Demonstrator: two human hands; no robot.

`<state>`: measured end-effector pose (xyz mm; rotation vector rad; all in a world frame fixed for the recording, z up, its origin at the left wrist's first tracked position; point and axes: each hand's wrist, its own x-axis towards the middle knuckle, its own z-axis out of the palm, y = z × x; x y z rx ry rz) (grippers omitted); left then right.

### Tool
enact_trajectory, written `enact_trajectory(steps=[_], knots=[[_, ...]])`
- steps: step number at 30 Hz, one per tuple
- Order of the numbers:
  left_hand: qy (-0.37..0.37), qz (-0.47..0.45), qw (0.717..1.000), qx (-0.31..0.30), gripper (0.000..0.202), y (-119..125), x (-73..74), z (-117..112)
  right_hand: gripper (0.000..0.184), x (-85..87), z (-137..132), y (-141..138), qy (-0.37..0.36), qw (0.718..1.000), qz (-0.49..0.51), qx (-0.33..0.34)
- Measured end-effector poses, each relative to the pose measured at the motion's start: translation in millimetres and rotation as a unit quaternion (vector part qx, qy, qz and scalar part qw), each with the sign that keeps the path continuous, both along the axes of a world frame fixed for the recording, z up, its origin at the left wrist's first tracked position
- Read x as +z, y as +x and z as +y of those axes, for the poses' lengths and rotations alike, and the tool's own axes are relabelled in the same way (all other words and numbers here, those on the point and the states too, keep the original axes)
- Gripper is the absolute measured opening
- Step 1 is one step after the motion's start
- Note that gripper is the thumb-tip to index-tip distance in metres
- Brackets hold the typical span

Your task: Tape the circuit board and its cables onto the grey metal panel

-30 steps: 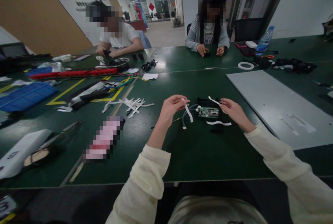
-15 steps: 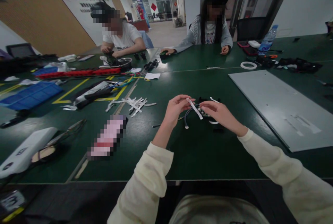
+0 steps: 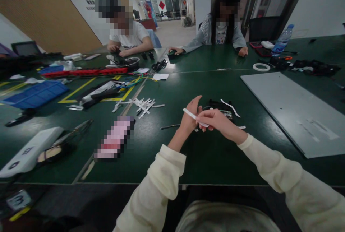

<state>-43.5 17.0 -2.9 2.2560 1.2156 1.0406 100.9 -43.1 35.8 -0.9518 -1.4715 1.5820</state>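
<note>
My right hand [image 3: 217, 121] is pinched on one end of a thin white strip [image 3: 192, 115], which slants up to the left across my left hand [image 3: 189, 117]. My left hand is curled with its thumb raised, touching the strip; what its fingers hold is hidden. Just behind both hands, a small green circuit board [image 3: 227, 114] with a black part [image 3: 219, 103] lies on the dark green table [image 3: 215, 160]. Another white strip [image 3: 230, 106] curls over the black part, and a third one [image 3: 242, 127] lies by my right wrist.
A heap of white strips [image 3: 140, 105] lies to the left, near a blurred pink item [image 3: 115, 137]. A grey panel [image 3: 291, 106] lies on the right. A white device [image 3: 28, 152] and blue tray [image 3: 35, 93] sit far left. Two people work across the table by a tape roll [image 3: 261, 67].
My hands have come together and dropped toward me. My right hand has left the strip by the board and taken the strip from my left hand, turning it leftwards.
</note>
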Motion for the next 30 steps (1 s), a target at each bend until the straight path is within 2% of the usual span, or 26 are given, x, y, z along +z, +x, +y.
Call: enact_trajectory(steps=[3, 7, 12, 14, 16, 19, 21, 22, 23, 25, 26, 28, 30], knots=[[0.024, 0.075, 0.997, -0.007, 0.046, 4.5, 1.4, -2.1, 0.034, -8.9, 1.1, -7.0, 0.031, 0.996, -0.083, -0.011], [0.039, 0.101, 0.994, -0.033, 0.046, 8.0, 2.4, -2.7, 0.039, -18.2, 1.2, -4.6, 0.096, 0.975, -0.196, -0.042], [0.050, 0.105, 0.989, -0.092, 0.046, 7.6, -4.6, -1.0, 0.045, -5.2, 3.7, 15.2, 0.135, 0.954, -0.267, 0.000], [0.048, 0.112, 0.988, -0.095, 0.049, 7.7, -7.9, -0.6, 0.047, 2.7, 14.9, 37.1, 0.151, 0.943, -0.295, -0.026], [0.041, 0.126, 0.986, -0.098, 0.055, 8.1, -10.2, -0.9, 0.049, 3.6, 32.2, 70.0, 0.208, 0.904, -0.359, -0.108], [0.026, 0.168, 0.980, -0.107, 0.064, 9.4, -11.2, -2.2, 0.047, -17.7, 58.7, 132.0, 0.246, 0.790, -0.489, -0.276], [0.020, 0.196, 0.975, -0.104, 0.069, 11.1, -10.9, -3.2, 0.056, -44.9, 70.0, 172.4, 0.193, 0.706, -0.572, -0.371], [0.017, 0.207, 0.973, -0.100, 0.070, 12.1, -10.5, -3.7, 0.061, -59.8, 73.3, 189.6, 0.149, 0.673, -0.603, -0.402], [0.015, 0.216, 0.972, -0.096, 0.071, 13.2, -10.1, -4.1, 0.065, -74.0, 75.3, 204.0, 0.105, 0.655, -0.622, -0.417], [0.010, 0.229, 0.969, -0.089, 0.068, 15.4, -8.8, -4.8, 0.069, -96.8, 77.1, 223.5, 0.044, 0.650, -0.642, -0.404], [0.008, 0.233, 0.969, -0.085, 0.065, 16.4, -7.9, -4.9, 0.070, -104.4, 77.5, 228.6, 0.037, 0.646, -0.650, -0.398], [0.003, 0.239, 0.968, -0.081, 0.060, 17.6, -5.7, -4.3, 0.070, -112.3, 78.3, 232.0, 0.040, 0.642, -0.662, -0.385], [-0.004, 0.243, 0.966, -0.089, 0.057, 18.0, -3.2, -3.0, 0.070, -113.2, 78.9, 230.3, 0.052, 0.636, -0.671, -0.378]])
